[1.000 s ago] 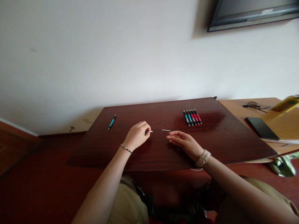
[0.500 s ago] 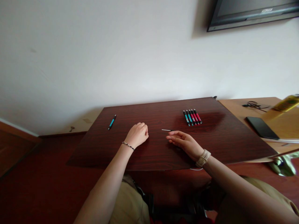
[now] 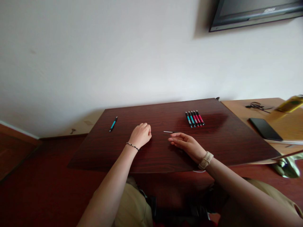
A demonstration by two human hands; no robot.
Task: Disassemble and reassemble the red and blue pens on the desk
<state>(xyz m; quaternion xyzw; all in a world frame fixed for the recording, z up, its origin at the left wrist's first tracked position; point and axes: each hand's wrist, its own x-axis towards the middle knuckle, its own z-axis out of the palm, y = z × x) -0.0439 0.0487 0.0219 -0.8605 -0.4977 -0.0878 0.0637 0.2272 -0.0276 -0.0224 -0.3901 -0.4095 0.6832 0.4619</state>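
Observation:
My left hand (image 3: pixel 141 135) is curled into a fist over the middle of the dark table, back of the hand up. Whatever its fingers may hold is hidden. To its right, my right hand (image 3: pixel 186 144) has thumb and fingertips brought together in a pinch; anything between them is too small to name. Just beyond those fingertips a thin pen refill (image 3: pixel 168 131), pale with a dark end, lies on the table. A row of several blue and red pens (image 3: pixel 194 119) sits farther back on the right. One blue pen (image 3: pixel 113 124) lies alone at the left.
The dark wooden table (image 3: pixel 151 110) stands against a white wall. Adjoining it at the right, a lighter table (image 3: pixel 236 108) carries a black phone (image 3: pixel 265 129), a coiled cable (image 3: pixel 257 106) and a yellow bottle (image 3: pixel 290 104). A screen (image 3: pixel 258 14) hangs above.
My left fist has shifted slightly to the right, toward the refill. My right hand, the refill and the pens stay where they were.

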